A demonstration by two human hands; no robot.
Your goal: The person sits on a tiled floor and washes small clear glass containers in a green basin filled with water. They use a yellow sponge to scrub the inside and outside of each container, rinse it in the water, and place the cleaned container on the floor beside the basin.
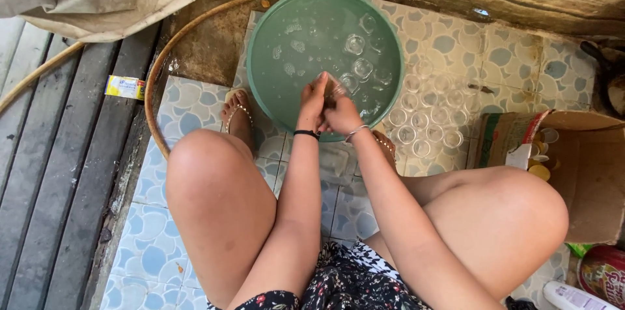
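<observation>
left hand point(313, 103) and right hand point(341, 112): fingers curled shut together around one small clear glass point(336, 89), held over the near side of the green basin point(260, 56) of water, more glasses sunk inside. small yellow-and-white packet point(124, 87) on dark planks, left. open cardboard box point(586, 167) with yellow lids, right. upturned clear glasses point(423, 121) in rows on the patterned tiles between basin and box.

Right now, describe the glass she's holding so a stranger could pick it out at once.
Find the round green basin of water on the tiled floor. At its near rim the left hand and right hand meet around one small clear glass. It alone is held; others sit underwater or stand outside.
</observation>
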